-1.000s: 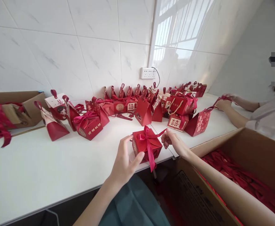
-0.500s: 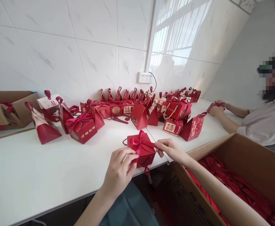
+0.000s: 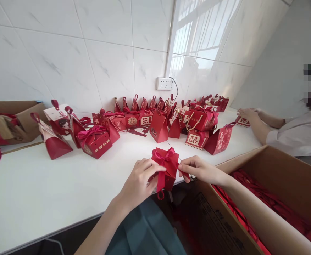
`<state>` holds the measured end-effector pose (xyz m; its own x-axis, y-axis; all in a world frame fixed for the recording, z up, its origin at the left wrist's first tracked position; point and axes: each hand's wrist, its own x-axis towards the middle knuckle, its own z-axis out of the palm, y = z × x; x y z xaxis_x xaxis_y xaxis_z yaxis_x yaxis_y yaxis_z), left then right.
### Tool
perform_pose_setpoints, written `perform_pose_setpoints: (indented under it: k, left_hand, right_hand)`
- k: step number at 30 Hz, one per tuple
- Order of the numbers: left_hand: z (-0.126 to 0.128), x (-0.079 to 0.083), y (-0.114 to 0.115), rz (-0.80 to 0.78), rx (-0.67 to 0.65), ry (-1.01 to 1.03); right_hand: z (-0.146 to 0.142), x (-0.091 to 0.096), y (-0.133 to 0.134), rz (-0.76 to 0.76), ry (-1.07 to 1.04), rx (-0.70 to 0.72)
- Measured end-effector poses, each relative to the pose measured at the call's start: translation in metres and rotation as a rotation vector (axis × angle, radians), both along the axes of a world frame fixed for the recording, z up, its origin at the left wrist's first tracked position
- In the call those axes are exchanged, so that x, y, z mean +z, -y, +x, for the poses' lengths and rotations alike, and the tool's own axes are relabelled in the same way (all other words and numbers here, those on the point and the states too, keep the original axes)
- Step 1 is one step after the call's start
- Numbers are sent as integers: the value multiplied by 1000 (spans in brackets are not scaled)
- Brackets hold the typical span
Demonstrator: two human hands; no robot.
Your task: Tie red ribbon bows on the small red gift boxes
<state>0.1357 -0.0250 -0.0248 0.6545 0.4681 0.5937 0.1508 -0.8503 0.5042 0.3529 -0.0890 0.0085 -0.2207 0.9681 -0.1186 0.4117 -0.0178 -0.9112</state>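
A red gift box (image 3: 170,181) stands at the table's front edge, with a shiny crimson ribbon bow (image 3: 167,156) tied on its top. My left hand (image 3: 142,177) is at its left side, index finger laid over the ribbon on top and thumb lower by the side, gripping the box. One ribbon tail (image 3: 161,181) hangs down the front, by the left fingertips. On the right, my right hand (image 3: 195,168) pinches the other tail between thumb and fingers. A dark red cord loop (image 3: 160,194) dangles below the box.
Several red gift boxes (image 3: 96,144) and tent-shaped boxes (image 3: 159,127) line the white table (image 3: 51,198) along the wall. A carton (image 3: 219,212) of red items is at front right, another carton (image 3: 30,122) at left. A co-worker's hands (image 3: 248,114) touch a box at far right.
The right hand has drawn its ribbon tail slightly outward and down. My left index finger has moved further over the box top. The box has turned a little. The view has shifted slightly.
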Motion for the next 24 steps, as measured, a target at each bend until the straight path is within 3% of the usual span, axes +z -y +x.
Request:
perform_pose_setpoints:
  k: [3, 8, 11, 14, 17, 20, 24]
  left_hand:
    - [-2, 2, -11, -147, 32, 135]
    - [-31, 8, -51, -615, 311, 588]
    - [-52, 18, -71, -758, 308, 890]
    - [-62, 31, -77, -766, 282, 985]
    - [-57, 43, -75, -722, 244, 979]
    - [-39, 53, -70, -697, 156, 921]
    - [-7, 68, -59, -777, -65, 843]
  right_hand:
    - [7, -1, -5, 43, -103, -117]
    - [33, -3, -11, 156, -575, -523]
    - [52, 1, -12, 212, -762, -662]
    - [60, 8, -13, 268, -826, -675]
    - [55, 23, -16, 367, -809, -677]
    - [42, 43, -23, 469, -750, -598]
    - [15, 66, -33, 478, -679, -464]
